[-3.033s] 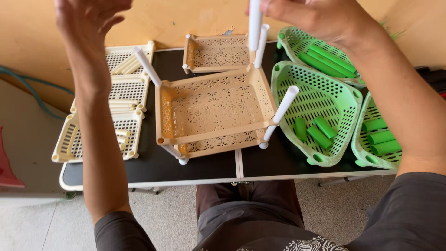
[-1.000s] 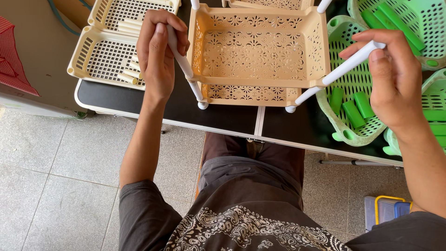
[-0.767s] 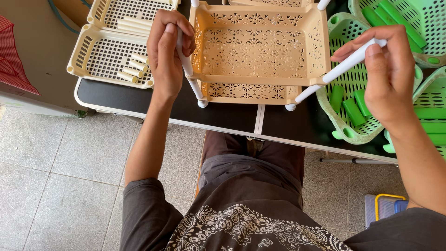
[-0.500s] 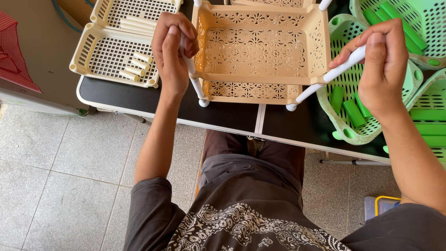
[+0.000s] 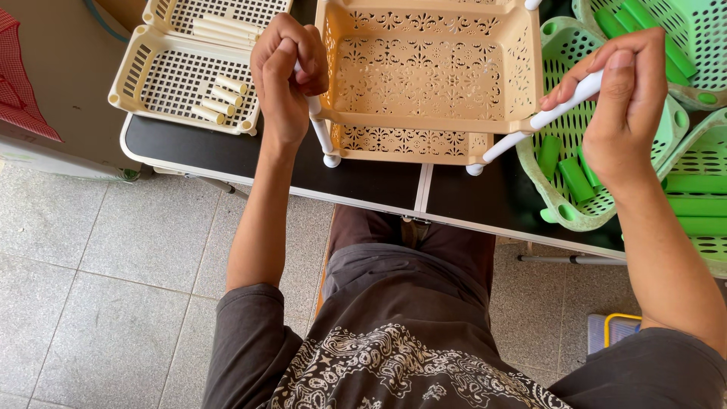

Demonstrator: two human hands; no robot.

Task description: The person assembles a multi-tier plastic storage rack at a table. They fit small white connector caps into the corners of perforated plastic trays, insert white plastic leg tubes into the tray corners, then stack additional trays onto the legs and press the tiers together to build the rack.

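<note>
Two-tier rack about half built by the look of it. Beige openwork plastic basket tray [image 5: 432, 68] sitting raised over a second matching beige tray [image 5: 413, 144] below, both on the black bench [image 5: 363, 178] at 12 o'clock from the lap. Left hand [image 5: 286, 79] clenched round the white plastic tube leg [image 5: 322, 136] at the near-left corner, fingers [image 5: 303, 45] wrapped tight near its top, rounded foot of that leg touching the bench. Right hand [image 5: 625, 98] pinching the other white plastic tube leg [image 5: 530, 125] at the near-right corner, thumb and fingers closed on its upper end, tube slanting down toward 8 o'clock to its foot just beside the tray edge. Both near legs look seated in their corner sockets but tilted, so probably being pressed or straightened rather than finished. Far corners cut off at the top edge, only a bit of white showing at 1 o'clock, so can't tell how those stand. Off at 10 o'clock, cream slotted plastic trays [image 5: 166, 83] with loose short white tubes [image 5: 214, 102] lying inside, plenty unused. Over at 3 o'clock, green mesh plastic baskets [image 5: 606, 189] holding green tube pieces [image 5: 575, 178], untouched and unassembled. Guessing: one beige unit nearly together, green ones all left to do.
</note>
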